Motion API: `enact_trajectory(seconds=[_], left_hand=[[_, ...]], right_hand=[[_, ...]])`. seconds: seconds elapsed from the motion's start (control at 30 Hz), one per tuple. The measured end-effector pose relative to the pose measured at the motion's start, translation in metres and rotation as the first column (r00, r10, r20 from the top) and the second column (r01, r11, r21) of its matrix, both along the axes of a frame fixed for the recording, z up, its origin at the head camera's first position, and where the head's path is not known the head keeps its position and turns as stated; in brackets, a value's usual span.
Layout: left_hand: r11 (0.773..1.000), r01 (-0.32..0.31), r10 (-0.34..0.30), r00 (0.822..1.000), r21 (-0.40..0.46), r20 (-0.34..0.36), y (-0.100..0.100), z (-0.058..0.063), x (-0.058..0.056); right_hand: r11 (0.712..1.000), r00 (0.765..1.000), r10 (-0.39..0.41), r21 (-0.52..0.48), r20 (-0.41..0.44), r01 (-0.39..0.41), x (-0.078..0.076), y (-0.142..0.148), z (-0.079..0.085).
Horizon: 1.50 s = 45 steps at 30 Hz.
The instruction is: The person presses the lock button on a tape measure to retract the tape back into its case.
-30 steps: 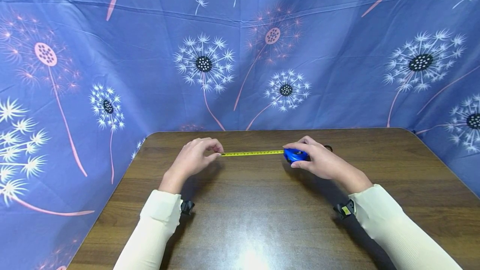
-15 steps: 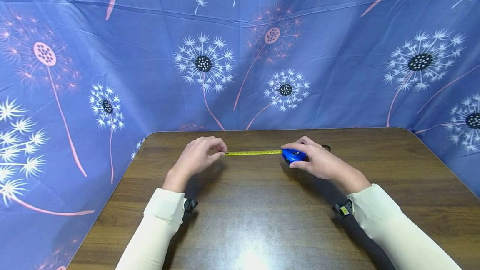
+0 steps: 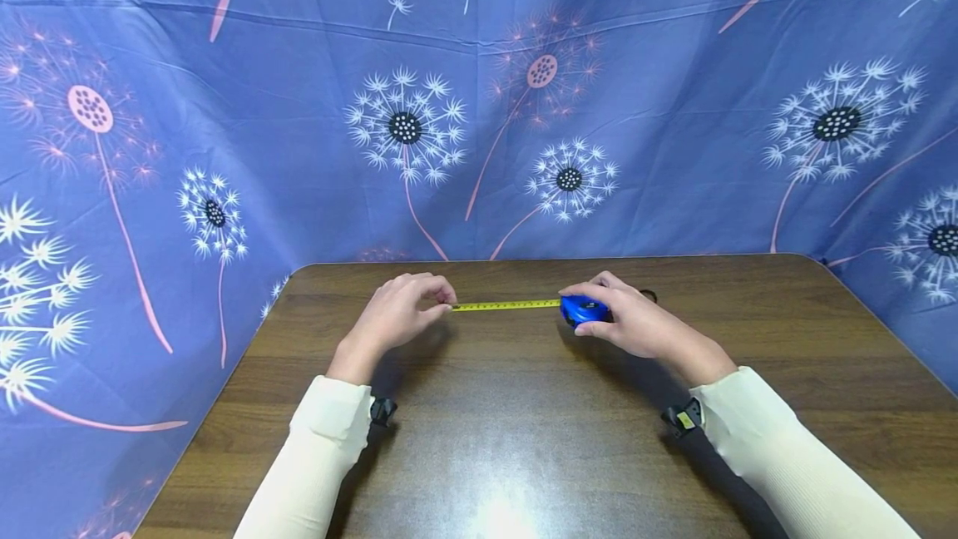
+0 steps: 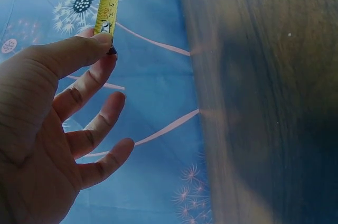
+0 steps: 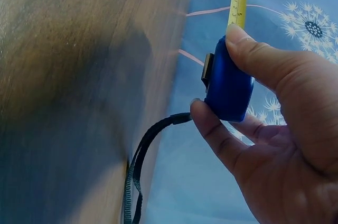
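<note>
A blue tape measure (image 3: 583, 309) is gripped by my right hand (image 3: 636, 318), thumb and fingers around its case. In the right wrist view, the case (image 5: 232, 84) has a black wrist strap (image 5: 145, 147) dangling from one end. Between the hands stretches the yellow tape blade (image 3: 506, 305), drawn out of the case toward the left. My left hand (image 3: 392, 314) pinches the metal end of the blade between thumb and index finger. In the left wrist view its other fingers (image 4: 108, 115) are spread and loosely bent below the blade (image 4: 110, 2).
Under both hands lies a brown wood-grain table (image 3: 486, 389) with rounded far corners. A blue cloth (image 3: 299, 106) printed with dandelions hangs behind it and along the left side. Each wrist carries a small black camera (image 3: 383, 412).
My left hand has moved right with the blade's end, and my right hand has shifted slightly left with the case. The exposed length of blade has become shorter.
</note>
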<state>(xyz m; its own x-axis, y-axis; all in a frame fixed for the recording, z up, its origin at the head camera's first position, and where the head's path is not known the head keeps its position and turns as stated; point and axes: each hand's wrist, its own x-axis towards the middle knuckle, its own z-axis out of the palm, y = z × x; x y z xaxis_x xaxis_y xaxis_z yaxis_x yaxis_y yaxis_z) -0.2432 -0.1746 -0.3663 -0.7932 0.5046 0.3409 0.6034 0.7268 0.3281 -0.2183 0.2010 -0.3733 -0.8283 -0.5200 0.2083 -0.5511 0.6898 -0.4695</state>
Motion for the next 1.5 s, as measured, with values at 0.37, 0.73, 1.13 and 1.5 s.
enact_trajectory(seconds=[0.37, 0.73, 1.13, 1.5], left_hand=[[1.0, 0.009, -0.009, 1.0, 0.013, -0.003, 0.0, -0.002, -0.001], [1.0, 0.023, -0.023, 1.0, 0.019, -0.011, 0.003, -0.002, 0.0], [1.0, 0.023, -0.023, 1.0, 0.009, -0.007, 0.008, -0.003, -0.001], [1.0, 0.025, -0.024, 0.999, 0.008, -0.022, 0.014, -0.003, -0.002]], right_hand=[[0.998, 1.0, 0.021, -0.063, -0.019, -0.022, -0.004, -0.002, -0.004], [0.996, 1.0, 0.014, -0.089, 0.008, -0.013, -0.004, -0.004, -0.003], [0.995, 1.0, 0.015, -0.099, 0.021, -0.012, -0.004, -0.009, -0.003], [0.996, 0.999, 0.005, -0.085, 0.041, -0.001, -0.004, -0.011, -0.003]])
